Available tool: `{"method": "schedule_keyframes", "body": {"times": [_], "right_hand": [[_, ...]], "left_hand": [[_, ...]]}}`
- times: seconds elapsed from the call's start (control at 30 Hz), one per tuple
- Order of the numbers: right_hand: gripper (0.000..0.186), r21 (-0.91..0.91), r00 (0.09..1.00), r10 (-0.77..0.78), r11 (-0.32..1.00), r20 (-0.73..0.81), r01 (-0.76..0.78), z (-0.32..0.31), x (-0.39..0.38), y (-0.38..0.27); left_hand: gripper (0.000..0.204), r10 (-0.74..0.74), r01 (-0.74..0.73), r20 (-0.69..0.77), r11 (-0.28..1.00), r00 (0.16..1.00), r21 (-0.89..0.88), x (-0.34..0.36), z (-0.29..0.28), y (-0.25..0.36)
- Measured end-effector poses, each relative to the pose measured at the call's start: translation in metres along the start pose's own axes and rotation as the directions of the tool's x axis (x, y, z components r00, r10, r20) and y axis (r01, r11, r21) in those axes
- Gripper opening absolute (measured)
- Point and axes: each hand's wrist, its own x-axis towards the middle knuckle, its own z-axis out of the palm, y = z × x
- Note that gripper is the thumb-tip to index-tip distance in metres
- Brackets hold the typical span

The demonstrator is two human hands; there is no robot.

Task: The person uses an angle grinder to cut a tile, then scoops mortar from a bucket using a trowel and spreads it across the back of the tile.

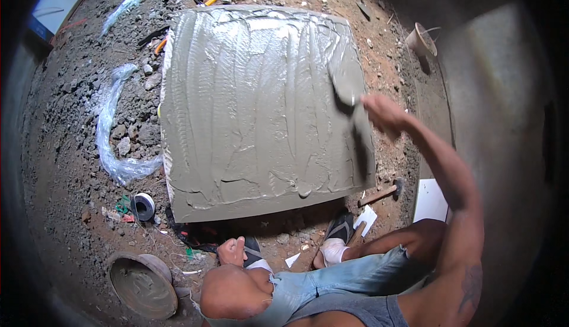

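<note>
A large tile or slab lies on the ground before me, its face coated in wet grey mortar [261,107] streaked with long ridges. My right hand [385,115] is closed round the handle of a trowel [348,83], its mortar-smeared blade on the coating near the right edge. The fist hides most of the handle. My left hand [231,251] is beside my left knee, below the slab's near edge. Its fingers are curled in with the thumb on top, and I see nothing in them.
A bucket of mortar [144,285] stands tilted at lower left, near a wire spool [143,206]. Clear plastic wrap [112,131] lies on rubble to the left. A hammer [382,193] and white tile piece [431,201] are at right. Another bucket [422,39] is farther off.
</note>
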Motion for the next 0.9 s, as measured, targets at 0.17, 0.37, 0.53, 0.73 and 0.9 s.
{"method": "schedule_keyframes", "body": {"times": [0.17,0.37,0.53,0.73,0.9], "right_hand": [[0.04,0.064,1.0,-0.025,0.998,0.016,0.024,0.036,-0.05,-0.05],[0.05,-0.264,0.881,-0.463,0.842,0.097,0.471,0.072,0.054,-0.217],[0.056,-0.418,0.868,-0.486,0.771,0.1,0.48,0.093,0.107,-0.319],[0.049,-0.504,0.925,-0.379,0.803,-0.02,0.318,0.037,0.109,-0.261],[0.044,-0.412,0.961,-0.219,0.901,-0.166,0.134,-0.042,0.082,-0.114]], "left_hand": [[0.046,-0.095,0.101,0.061,0.989,0.994,-0.109,0.0,-0.008,0.005],[0.042,-0.014,0.019,0.059,0.997,0.998,-0.081,0.0,-0.016,-0.005],[0.039,-0.012,0.017,0.071,0.998,0.997,-0.065,0.005,-0.017,-0.012],[0.04,-0.015,0.023,0.064,0.992,0.998,-0.126,-0.001,-0.016,-0.019],[0.04,0.031,-0.011,0.091,0.977,0.995,-0.213,0.02,-0.01,-0.017]]}}
